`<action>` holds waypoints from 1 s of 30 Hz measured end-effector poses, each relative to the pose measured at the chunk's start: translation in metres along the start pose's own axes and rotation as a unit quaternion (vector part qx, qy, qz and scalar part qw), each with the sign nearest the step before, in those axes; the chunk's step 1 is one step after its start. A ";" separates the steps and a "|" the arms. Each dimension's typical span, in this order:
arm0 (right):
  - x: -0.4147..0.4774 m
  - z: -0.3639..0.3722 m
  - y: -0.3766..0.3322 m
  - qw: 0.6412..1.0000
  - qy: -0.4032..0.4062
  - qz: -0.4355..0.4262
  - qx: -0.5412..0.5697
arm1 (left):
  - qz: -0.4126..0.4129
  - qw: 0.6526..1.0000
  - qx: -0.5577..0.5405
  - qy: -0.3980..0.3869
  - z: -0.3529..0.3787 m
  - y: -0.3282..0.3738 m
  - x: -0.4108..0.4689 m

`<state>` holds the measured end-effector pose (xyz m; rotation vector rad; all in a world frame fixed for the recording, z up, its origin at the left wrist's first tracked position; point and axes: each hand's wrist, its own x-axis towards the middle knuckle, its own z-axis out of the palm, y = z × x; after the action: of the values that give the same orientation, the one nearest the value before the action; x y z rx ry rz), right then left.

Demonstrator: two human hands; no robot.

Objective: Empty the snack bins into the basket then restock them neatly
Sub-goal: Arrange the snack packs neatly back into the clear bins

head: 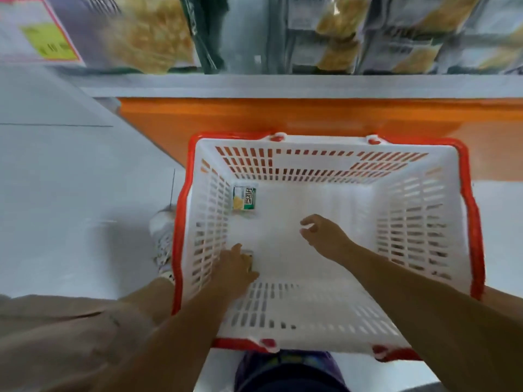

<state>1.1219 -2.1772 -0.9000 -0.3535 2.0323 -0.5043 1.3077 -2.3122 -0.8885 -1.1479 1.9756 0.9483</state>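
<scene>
A white slotted basket (418,222) with a red rim stands on the floor below me. One small green and yellow snack pack (244,198) lies flat in its far left corner. My left hand (236,267) is down at the basket's near left, closed over a second small pack (250,257) that is mostly hidden under the fingers. Over the middle of the basket floor my right hand (322,234) hovers, fingers apart and holding nothing.
An orange shelf base (283,117) with a grey ledge runs across just behind the basket. Bagged snacks (150,38) fill the shelf above, blurred. White floor tiles lie to the left, where my shoe (164,236) stands beside the basket.
</scene>
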 end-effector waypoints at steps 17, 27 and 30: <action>0.063 0.031 -0.059 0.994 0.008 -0.099 -0.054 | 0.043 0.997 0.050 0.045 0.021 -0.004 0.030; 0.090 0.069 -0.098 0.987 0.068 -0.080 -0.120 | -0.049 0.949 -0.312 0.005 0.019 -0.004 0.015; 0.073 0.058 -0.090 0.995 0.073 -0.062 -0.021 | -0.043 0.923 -0.382 0.003 0.016 -0.003 0.016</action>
<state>1.1413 -2.3000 -0.9365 -0.4826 2.1744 -0.5783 1.3070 -2.3071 -0.9103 -1.6205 1.5521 1.7462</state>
